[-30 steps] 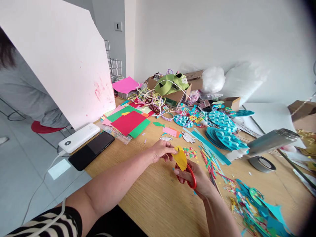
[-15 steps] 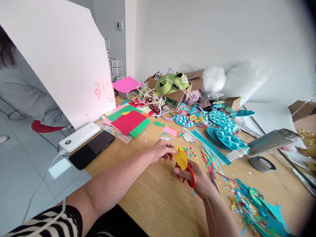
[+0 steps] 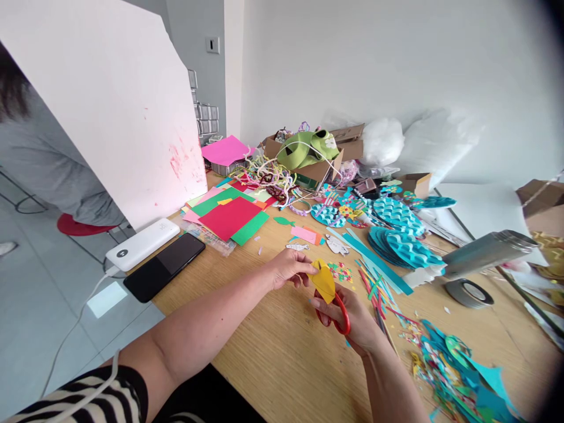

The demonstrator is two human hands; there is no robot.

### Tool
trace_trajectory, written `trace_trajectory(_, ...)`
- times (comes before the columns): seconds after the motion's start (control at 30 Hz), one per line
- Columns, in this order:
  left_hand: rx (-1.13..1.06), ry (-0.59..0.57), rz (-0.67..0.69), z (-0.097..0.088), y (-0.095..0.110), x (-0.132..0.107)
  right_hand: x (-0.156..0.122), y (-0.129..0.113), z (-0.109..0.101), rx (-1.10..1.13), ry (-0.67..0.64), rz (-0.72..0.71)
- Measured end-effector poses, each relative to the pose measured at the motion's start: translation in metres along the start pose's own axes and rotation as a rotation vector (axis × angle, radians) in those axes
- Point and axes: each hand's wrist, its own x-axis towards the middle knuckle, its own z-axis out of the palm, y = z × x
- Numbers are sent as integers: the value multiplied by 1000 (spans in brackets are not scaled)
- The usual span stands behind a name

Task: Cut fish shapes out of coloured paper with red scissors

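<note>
My left hand point(image 3: 293, 269) pinches the far left edge of a small piece of yellow paper point(image 3: 324, 284) that has a drawn line on it. Red-handled scissors point(image 3: 342, 317) sit in my right hand point(image 3: 352, 314), fingers around the handles. Their blades are mostly hidden by the paper, which lies right against them. Just beyond my hands, tiny coloured paper bits point(image 3: 342, 271) are scattered on the wooden table point(image 3: 282, 364). A white fish cutout point(image 3: 337, 245) and a green fish cutout point(image 3: 284, 221) lie farther back.
Red and green paper sheets point(image 3: 231, 217) lie at the back left, near a black phone point(image 3: 165, 267) and a white power bank point(image 3: 143, 244). To the right are paper strips, a roll of tape point(image 3: 468, 292), a metal bottle point(image 3: 489, 254) and blue scraps point(image 3: 467, 370). Someone in grey sits behind the white board point(image 3: 110, 106).
Almost nothing differs. Both hands, the yellow paper and the scissors keep nearly the same place; the whole view has shifted very slightly.
</note>
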Motion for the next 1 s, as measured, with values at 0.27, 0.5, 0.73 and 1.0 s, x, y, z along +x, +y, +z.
trace_trajectory(0.27, -10, -9, 0, -1, 1, -1, 0, 1, -1, 13, -4, 10)
trace_trajectory(0.5, -29, 14, 3, -1, 0, 0, 0, 0, 1, 15, 3, 13)
trace_trajectory(0.73, -24, 4, 18, -1, -1, 1, -1, -3, 2, 6, 6, 12)
trace_trajectory(1.0, -41, 11, 14, -1, 0, 0, 0, -1, 2, 2, 6, -1)
